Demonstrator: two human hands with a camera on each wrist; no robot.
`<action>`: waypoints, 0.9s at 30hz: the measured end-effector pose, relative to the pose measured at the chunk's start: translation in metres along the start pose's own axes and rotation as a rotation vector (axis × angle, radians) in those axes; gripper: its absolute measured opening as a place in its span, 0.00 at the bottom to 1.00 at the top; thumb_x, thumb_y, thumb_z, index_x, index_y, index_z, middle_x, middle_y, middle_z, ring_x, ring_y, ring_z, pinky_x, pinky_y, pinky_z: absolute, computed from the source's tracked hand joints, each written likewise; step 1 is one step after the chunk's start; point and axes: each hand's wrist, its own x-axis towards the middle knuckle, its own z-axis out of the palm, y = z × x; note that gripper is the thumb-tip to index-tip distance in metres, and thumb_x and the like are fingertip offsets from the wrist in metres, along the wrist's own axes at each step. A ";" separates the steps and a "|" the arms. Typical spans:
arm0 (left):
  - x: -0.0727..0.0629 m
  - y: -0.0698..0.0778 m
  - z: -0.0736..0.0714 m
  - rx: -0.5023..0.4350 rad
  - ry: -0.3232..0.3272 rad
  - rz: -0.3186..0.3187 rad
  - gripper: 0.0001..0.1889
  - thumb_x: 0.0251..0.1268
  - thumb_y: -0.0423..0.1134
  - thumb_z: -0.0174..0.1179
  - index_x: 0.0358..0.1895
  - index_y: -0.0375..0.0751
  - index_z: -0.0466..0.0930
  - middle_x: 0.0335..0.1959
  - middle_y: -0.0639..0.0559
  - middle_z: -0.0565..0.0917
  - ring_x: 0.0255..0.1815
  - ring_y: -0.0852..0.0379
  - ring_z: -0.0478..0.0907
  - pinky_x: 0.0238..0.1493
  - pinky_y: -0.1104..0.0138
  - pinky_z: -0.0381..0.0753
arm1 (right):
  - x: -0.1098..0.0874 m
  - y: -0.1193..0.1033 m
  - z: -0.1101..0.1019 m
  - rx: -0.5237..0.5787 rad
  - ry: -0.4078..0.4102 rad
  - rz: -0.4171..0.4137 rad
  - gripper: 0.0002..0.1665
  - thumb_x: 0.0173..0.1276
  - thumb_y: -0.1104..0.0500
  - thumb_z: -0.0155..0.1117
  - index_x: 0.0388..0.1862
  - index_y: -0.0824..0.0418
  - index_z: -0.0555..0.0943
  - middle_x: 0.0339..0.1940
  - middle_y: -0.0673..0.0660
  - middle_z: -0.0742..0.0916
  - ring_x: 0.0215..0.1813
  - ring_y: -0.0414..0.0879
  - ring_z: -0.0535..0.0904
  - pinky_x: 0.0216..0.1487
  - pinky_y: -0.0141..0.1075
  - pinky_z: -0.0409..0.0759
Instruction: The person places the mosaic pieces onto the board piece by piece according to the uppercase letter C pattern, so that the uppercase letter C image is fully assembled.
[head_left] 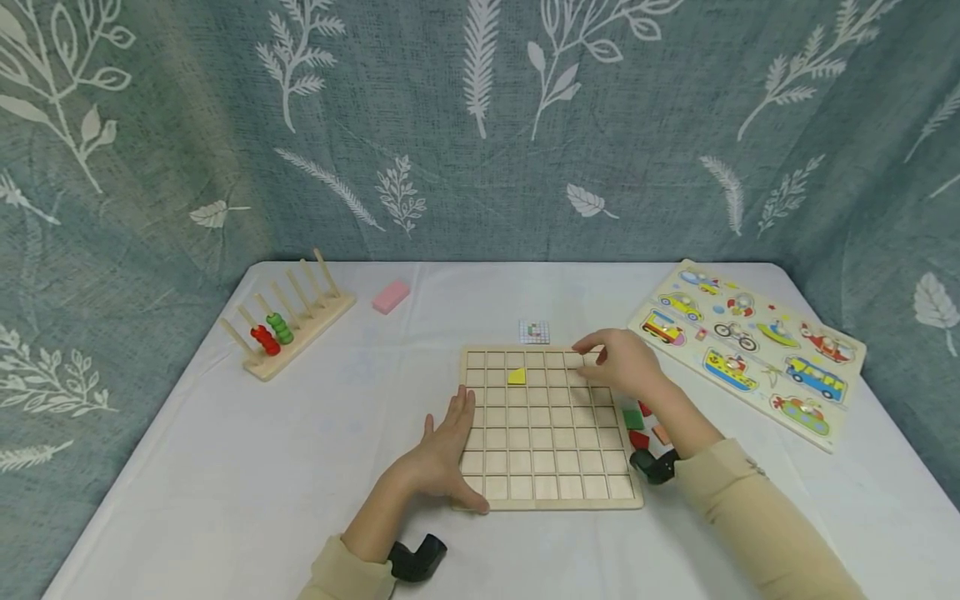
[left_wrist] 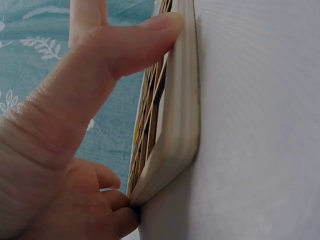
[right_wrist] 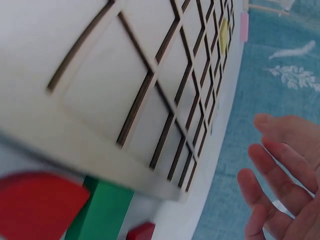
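Head view: I am logging one pale, square-gridded wooden board (head_left: pixel 543 462), lying against left hand (head_left: pixel 437 460), fingers outstretched; partly beneath right hand (head_left: pixel 625 360), fingers parted.

Flat lies the squarish pale wooden grid board (head_left: pixel 551 504), left hand (head_left: pixel 437 457) touching its left and near edges, right hand (head_left: pixel 624 364) over the far right corner! One flat yellow piece (head_left: pixel 517 377) sits in a cell; red pieces (head_left: pixel 639 439), a green block (head_left: pixel 633 419) and an orange piece (head_left: pixel 661 434) lie just beside the board's right edge.
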 end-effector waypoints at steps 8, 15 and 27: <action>0.000 -0.001 0.000 -0.011 0.007 0.008 0.74 0.19 0.47 0.80 0.70 0.28 0.33 0.72 0.37 0.32 0.72 0.44 0.30 0.64 0.41 0.31 | -0.006 0.012 -0.007 -0.003 0.020 -0.002 0.20 0.55 0.57 0.68 0.47 0.61 0.82 0.42 0.58 0.84 0.34 0.47 0.75 0.25 0.35 0.71; 0.001 -0.001 0.000 -0.001 -0.001 -0.001 0.73 0.20 0.47 0.80 0.70 0.28 0.34 0.72 0.38 0.32 0.72 0.45 0.31 0.64 0.42 0.31 | -0.010 0.022 -0.010 0.005 0.014 0.030 0.20 0.56 0.57 0.67 0.48 0.61 0.81 0.43 0.58 0.83 0.33 0.47 0.75 0.22 0.35 0.72; 0.001 -0.001 0.001 0.012 0.000 -0.012 0.74 0.19 0.48 0.80 0.70 0.28 0.34 0.72 0.38 0.33 0.72 0.45 0.31 0.64 0.42 0.31 | -0.017 0.042 -0.015 0.071 0.014 0.000 0.20 0.56 0.58 0.67 0.48 0.63 0.81 0.43 0.58 0.84 0.38 0.50 0.76 0.26 0.35 0.74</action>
